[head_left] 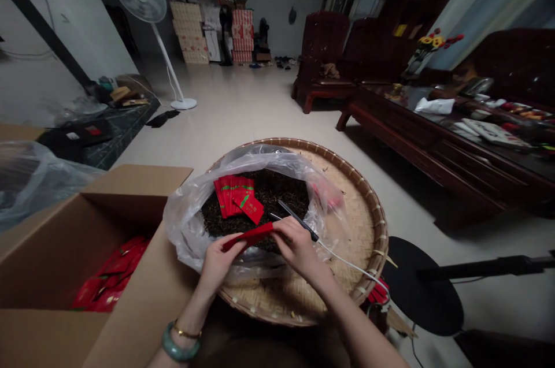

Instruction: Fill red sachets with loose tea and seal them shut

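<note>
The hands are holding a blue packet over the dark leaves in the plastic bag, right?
No, the packet is red, not blue. The head view shows the left hand and right hand holding the red packet over the dark leaves in the plastic bag.

We see a glossy red paper sachet [249,236], a slim dark metal tool [298,221], a thin, shiny clear plastic bag [186,235], a rough round tray of woven bamboo [349,252], and a matt brown cardboard box [130,192].
</note>
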`<state>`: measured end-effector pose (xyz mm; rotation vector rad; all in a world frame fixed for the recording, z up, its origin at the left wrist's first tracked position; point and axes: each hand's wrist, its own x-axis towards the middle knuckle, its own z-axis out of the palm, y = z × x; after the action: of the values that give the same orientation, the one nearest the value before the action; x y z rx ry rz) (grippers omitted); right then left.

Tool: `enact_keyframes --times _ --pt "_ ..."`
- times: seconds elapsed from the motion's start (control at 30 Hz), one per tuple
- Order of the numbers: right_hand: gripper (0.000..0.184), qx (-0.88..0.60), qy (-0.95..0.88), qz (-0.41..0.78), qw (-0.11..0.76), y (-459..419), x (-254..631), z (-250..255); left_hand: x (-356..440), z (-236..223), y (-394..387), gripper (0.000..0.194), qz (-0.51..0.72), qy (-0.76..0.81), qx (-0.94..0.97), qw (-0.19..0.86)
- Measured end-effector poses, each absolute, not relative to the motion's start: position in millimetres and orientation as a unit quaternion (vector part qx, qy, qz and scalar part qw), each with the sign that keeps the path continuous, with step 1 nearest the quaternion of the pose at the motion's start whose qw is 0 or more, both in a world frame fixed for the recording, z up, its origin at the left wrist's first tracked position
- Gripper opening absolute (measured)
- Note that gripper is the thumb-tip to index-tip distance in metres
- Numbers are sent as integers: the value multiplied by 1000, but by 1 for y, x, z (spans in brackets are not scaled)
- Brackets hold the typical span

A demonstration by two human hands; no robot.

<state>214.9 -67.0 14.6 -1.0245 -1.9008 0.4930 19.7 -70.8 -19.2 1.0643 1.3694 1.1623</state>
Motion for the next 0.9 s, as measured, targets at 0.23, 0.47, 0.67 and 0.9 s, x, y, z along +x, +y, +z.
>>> enact_keyframes --times 0.23,0.47,0.67,0.9 --pt "10 -463 -732 205 456 -72 207 8 30 -16 -76 41 457 523 419 585" --pt "11 -493 -634 394 447 -80 201 6 29 -13 -76 53 460 520 430 578" --pt "34 -421 -479 670 379 -77 202 -3 24 -14 -74 42 430 535 494 534" --pt "37 -400 -421 692 429 -76 208 2 20 -20 -75 57 426 542 415 594"
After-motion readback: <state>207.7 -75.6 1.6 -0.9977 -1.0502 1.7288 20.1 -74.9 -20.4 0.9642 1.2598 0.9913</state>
